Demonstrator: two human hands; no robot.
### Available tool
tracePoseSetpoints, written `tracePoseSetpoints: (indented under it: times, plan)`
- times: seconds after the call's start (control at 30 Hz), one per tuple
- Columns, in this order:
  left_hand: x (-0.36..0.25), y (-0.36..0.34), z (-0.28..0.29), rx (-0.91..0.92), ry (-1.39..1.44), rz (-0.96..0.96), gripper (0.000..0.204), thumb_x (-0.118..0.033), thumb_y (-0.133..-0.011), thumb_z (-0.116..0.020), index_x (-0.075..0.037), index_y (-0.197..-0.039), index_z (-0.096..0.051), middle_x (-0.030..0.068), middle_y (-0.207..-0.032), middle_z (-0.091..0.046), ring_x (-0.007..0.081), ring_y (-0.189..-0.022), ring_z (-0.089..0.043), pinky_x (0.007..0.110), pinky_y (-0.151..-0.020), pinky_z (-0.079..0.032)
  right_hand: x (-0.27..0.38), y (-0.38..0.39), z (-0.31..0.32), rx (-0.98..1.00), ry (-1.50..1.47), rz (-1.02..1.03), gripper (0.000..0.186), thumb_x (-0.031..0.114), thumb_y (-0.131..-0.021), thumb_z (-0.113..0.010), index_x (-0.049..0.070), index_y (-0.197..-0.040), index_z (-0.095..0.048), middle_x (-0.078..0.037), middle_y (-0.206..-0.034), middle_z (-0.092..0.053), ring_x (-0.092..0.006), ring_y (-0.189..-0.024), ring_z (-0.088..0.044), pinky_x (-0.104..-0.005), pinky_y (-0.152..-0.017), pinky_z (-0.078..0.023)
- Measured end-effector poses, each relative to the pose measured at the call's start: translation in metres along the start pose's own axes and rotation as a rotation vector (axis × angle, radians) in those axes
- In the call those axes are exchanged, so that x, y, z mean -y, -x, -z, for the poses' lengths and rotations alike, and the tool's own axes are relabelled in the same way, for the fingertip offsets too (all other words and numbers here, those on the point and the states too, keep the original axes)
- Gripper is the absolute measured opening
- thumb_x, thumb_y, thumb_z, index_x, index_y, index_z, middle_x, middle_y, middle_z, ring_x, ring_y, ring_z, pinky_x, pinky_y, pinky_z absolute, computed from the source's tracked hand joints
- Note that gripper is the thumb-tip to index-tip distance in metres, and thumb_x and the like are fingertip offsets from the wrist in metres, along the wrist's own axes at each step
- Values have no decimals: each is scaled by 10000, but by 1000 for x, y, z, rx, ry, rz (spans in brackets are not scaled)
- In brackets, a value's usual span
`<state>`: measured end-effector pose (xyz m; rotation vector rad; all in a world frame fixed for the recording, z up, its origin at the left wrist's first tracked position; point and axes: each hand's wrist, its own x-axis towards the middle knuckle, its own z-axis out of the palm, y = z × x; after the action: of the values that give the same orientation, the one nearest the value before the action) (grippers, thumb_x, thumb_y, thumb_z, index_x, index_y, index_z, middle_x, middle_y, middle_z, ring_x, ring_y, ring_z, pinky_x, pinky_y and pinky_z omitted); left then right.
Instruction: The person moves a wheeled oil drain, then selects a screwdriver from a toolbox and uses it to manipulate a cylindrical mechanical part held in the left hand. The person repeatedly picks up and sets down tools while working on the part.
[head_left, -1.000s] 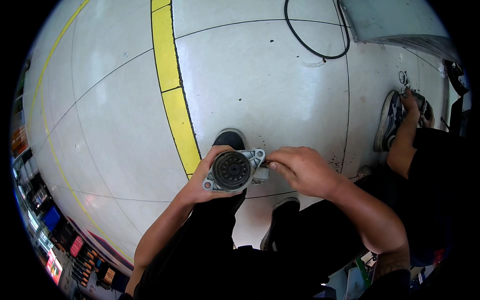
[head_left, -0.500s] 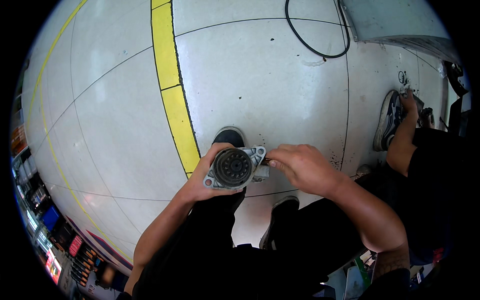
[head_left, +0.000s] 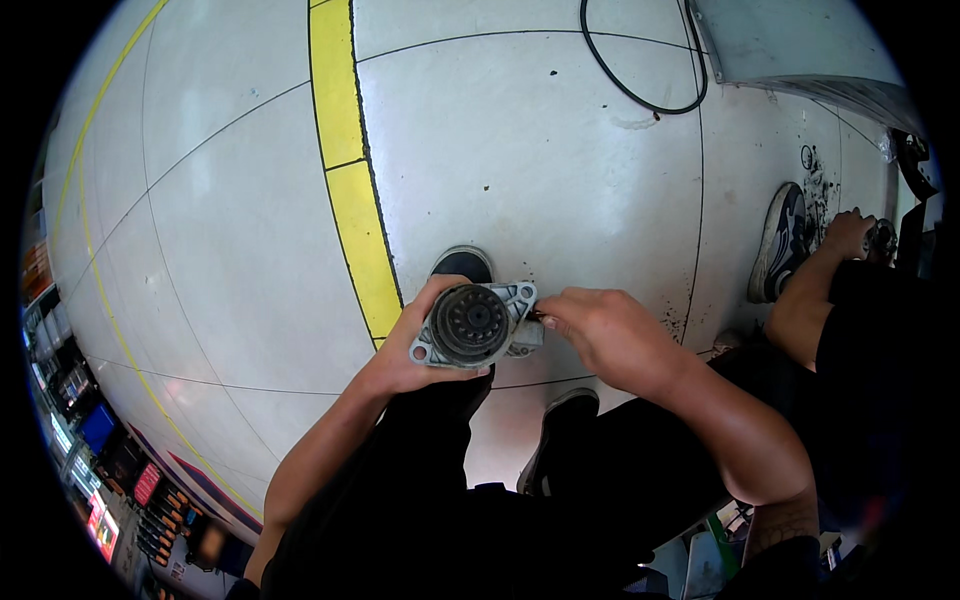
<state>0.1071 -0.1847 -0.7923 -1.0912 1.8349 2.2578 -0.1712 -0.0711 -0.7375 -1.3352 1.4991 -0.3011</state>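
Observation:
My left hand (head_left: 405, 355) is wrapped round a round metal motor part (head_left: 472, 322), which has a dark toothed centre and a pale flange with bolt holes facing up. My right hand (head_left: 610, 335) is closed at the right side of that part, thumb and fingertips pinched beside the flange on something small and dark that is mostly hidden. The part is held above my black shoe (head_left: 462, 262).
A co-worker's hand (head_left: 850, 235) is at right on a dark metal object, near their shoe (head_left: 778, 240). A black hose (head_left: 640, 100) and grey metal casing (head_left: 790, 45) lie upper right. The tiled floor (head_left: 240, 240) has yellow lines (head_left: 355, 230); shelved tools (head_left: 110, 490) line the left.
My hands and the motor part have shifted slightly up in the picture. The co-worker's hand has moved right and down.

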Motion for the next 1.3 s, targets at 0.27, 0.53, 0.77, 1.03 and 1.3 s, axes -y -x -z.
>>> tracePoseSetpoints:
  times: [0.27,0.53,0.77,1.03,1.3]
  plan:
    - [3,0,1,-5,35,-3,1013,-235,-672,-1060,-56,-1495,-498,83,-1388,-636,214,-1333,-618,385,-1178,-457,-5,-2,-4,-64,-117,12,201,153,-1110,-606,8,-1209,-702,-232,-1081,-747,-470,-1018,-706,-547,-888,-550]
    - [4,1,1,-5,38,-23,1000,-238,-676,-1058,-48,-1486,-503,84,-1376,-638,211,-1320,-621,387,-1170,-461,-2,-5,-1,-44,-115,-14,182,141,-1105,-611,17,-1207,-697,-227,-1064,-745,-471,-998,-708,-544,-874,-547]
    - [5,0,1,0,19,-30,979,-236,-680,-1052,-51,-1474,-510,86,-1367,-643,206,-1307,-626,385,-1161,-466,0,-1,-3,-40,4,-24,189,151,-1085,-624,51,-1224,-705,-176,-1010,-721,-427,-970,-707,-520,-866,-565]
    - [4,-1,2,5,38,-11,994,-240,-676,-1053,-54,-1482,-503,88,-1369,-649,211,-1306,-631,385,-1161,-469,-6,-1,-1,-68,138,104,198,81,-1016,-676,43,-1202,-730,-153,-950,-688,-377,-944,-690,-498,-847,-563]
    - [7,1,0,0,31,-11,1000,-237,-674,-1053,-55,-1487,-501,90,-1356,-659,214,-1306,-637,387,-1157,-477,-9,-2,-2,-41,-34,32,185,85,-1061,-656,13,-1218,-722,-197,-1019,-713,-445,-967,-694,-524,-859,-556]
